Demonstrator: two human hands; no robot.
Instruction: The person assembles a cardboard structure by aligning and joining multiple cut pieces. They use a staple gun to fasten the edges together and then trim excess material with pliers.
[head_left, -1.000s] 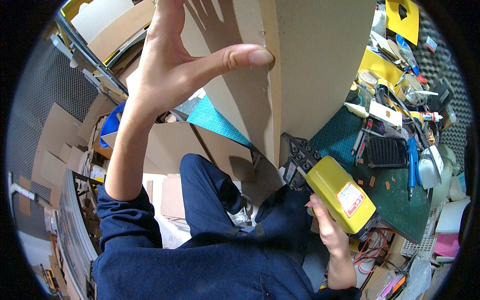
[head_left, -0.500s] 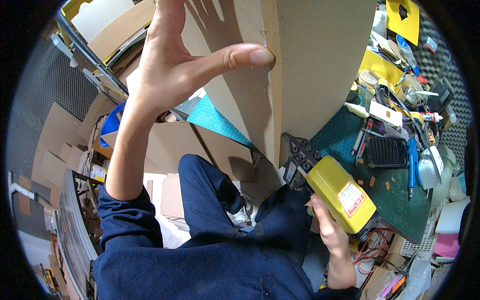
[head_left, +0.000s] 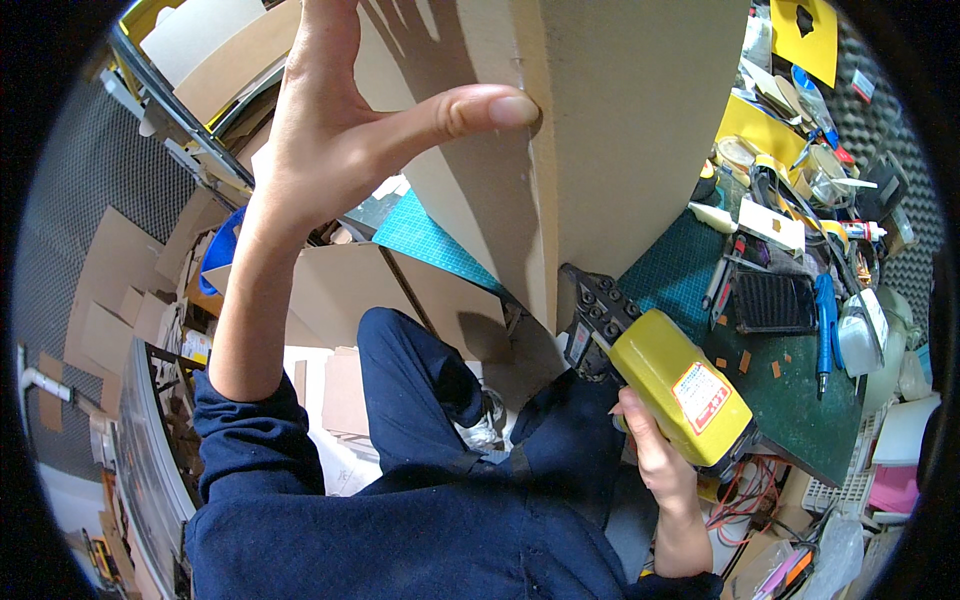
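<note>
A tall beige board structure (head_left: 640, 120) stands before me, two broad faces meeting along an upright edge. My left hand (head_left: 340, 140) is raised to it, thumb stretched across to that edge and the other fingers running out past the top of the picture; its shadow falls on the left face. In my right hand (head_left: 655, 450) is a yellow power tool (head_left: 680, 385) with a black bolted head. That head is close to the foot of the upright edge; whether they touch I cannot tell. Most of my right fingers are hidden behind the tool's body.
Under the structure lies a green cutting mat (head_left: 430, 235). The bench at right is crowded: a blue pen-like tool (head_left: 823, 330), a black ridged box (head_left: 775, 302), a yellow sheet (head_left: 805, 40). Red cables (head_left: 750, 510) hang below. Cardboard sheets (head_left: 120, 260) lean at left.
The upright edge and my left thumb have shifted very slightly to the left in the picture. The tool has moved a touch left with my right hand still around it.
</note>
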